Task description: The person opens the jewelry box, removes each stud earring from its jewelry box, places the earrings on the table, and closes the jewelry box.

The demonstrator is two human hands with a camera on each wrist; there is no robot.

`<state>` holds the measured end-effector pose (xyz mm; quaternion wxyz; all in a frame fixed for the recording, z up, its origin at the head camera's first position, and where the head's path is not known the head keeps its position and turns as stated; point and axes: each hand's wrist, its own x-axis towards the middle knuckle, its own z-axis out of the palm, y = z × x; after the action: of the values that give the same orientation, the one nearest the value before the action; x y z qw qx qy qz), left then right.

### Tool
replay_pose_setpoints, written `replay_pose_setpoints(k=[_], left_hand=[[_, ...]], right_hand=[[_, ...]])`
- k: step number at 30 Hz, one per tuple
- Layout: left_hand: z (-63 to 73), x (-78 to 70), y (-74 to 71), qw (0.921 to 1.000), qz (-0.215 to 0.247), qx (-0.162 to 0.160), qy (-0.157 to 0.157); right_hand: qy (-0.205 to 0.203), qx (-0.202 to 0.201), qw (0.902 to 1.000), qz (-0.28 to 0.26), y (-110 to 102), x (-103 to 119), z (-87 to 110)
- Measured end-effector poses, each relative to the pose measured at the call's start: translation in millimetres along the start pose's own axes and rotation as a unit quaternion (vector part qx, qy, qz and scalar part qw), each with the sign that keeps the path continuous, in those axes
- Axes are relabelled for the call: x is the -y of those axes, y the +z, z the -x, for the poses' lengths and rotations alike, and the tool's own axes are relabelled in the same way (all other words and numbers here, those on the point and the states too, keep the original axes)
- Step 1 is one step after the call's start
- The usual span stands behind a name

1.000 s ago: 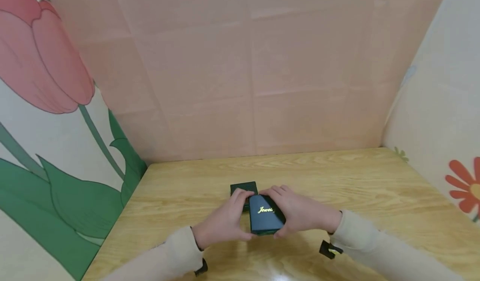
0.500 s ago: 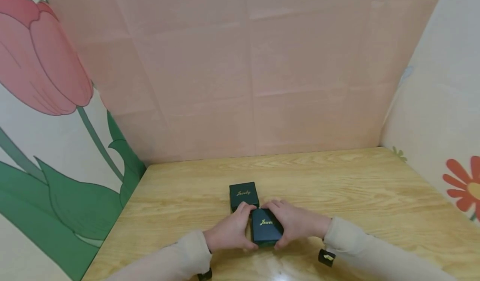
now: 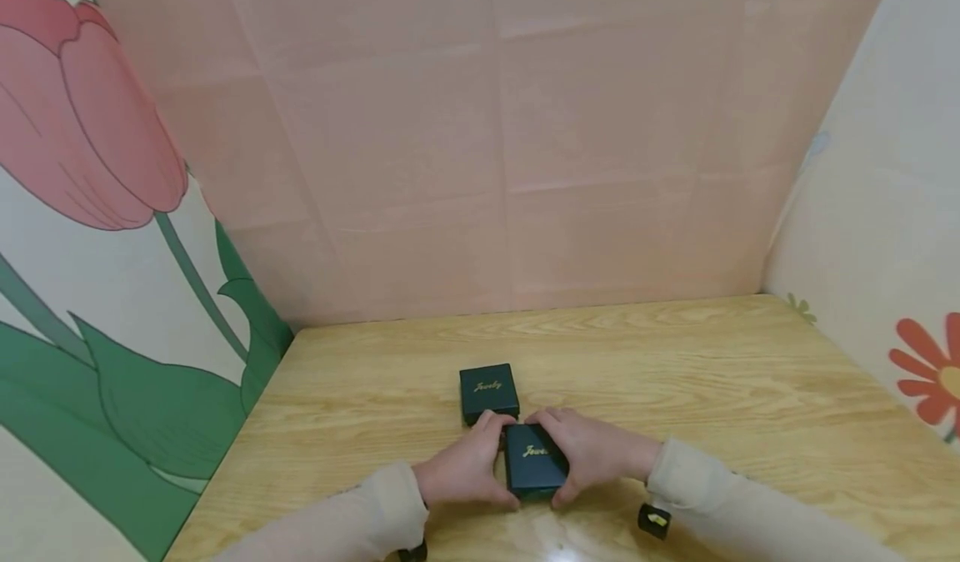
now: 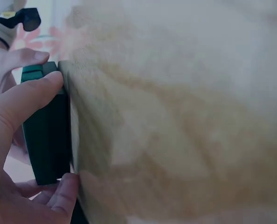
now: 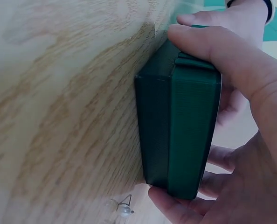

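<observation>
two hands bring a dark green box down low in front of its twin, and we now see the near box (image 3: 534, 469) level on or just above the tabletop (image 3: 360, 412), its lower edge seeming, in the right wrist view, to meet the wood grain. we judge that the lowering is all but done, though we cannot be certain the whole base bears on the surface. the left hand (image 3: 465, 467) holds the box's left side and the right hand (image 3: 597, 454) its right, each with thumb at the near edge and fingers at the far one, the right covering part of the gold lettering. a second ago we had the box higher, overlapping the far box (image 3: 489, 397) and hiding its lettering; that box, which has not moved, now shows the word "jewelry" in full. left fingertips lie close by its front edge, touching or not we cannot tell. beyond the near box, a pearl-like bead (image 5: 124, 211) lies on the wood.
</observation>
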<state>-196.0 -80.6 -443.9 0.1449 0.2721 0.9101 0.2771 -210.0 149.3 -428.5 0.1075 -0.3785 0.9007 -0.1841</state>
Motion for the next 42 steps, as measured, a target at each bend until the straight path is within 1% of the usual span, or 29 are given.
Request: replay_pose_setpoints(k=[4, 6, 9, 15, 21, 25, 30, 35, 37, 42], left_hand=[[1.4, 3.6, 2.0, 0.9992, 0.033, 0.0, -0.02], [1.5, 5.1, 3.6, 0.9989, 0.038, -0.001, -0.026], [0.9, 6.5, 5.2, 0.9979, 0.057, -0.003, -0.031], [0.1, 8.3, 6.8, 0.9953, 0.091, -0.013, -0.031], [0.6, 9.9, 7.1, 0.9938, 0.105, -0.006, -0.036], [0.9, 9.8, 6.3, 0.9936, 0.107, -0.005, -0.035], [1.8, 6.4, 6.4, 0.9954, 0.091, -0.012, -0.026], [-0.2, 7.9, 7.7, 0.9954, 0.088, -0.007, -0.037], [-0.7, 8.3, 7.7, 0.9955, 0.085, -0.004, -0.041], [0.1, 5.8, 6.3, 0.996, 0.08, 0.0, -0.039]], right_hand=[[0.002, 0.003, 1.0, -0.004, -0.9, 1.3, 0.0], [0.005, 0.005, 1.0, -0.006, -1.0, 1.4, -0.2], [0.01, 0.008, 0.9999, -0.008, -1.5, 1.7, -0.4], [0.006, 0.009, 0.9999, -0.007, -1.0, 1.6, -0.6], [0.004, 0.02, 0.9998, -0.004, -1.5, 1.6, -0.3], [-0.002, 0.03, 0.9995, 0.005, -4.6, 6.4, 0.5], [-0.005, 0.047, 0.9987, 0.02, -11.7, 20.4, -1.3], [-0.014, 0.057, 0.9966, 0.057, -13.9, 31.1, -5.2], [-0.016, 0.06, 0.9959, 0.066, -13.4, 33.0, -6.9], [-0.012, 0.062, 0.9948, 0.079, -13.2, 36.9, -10.8]])
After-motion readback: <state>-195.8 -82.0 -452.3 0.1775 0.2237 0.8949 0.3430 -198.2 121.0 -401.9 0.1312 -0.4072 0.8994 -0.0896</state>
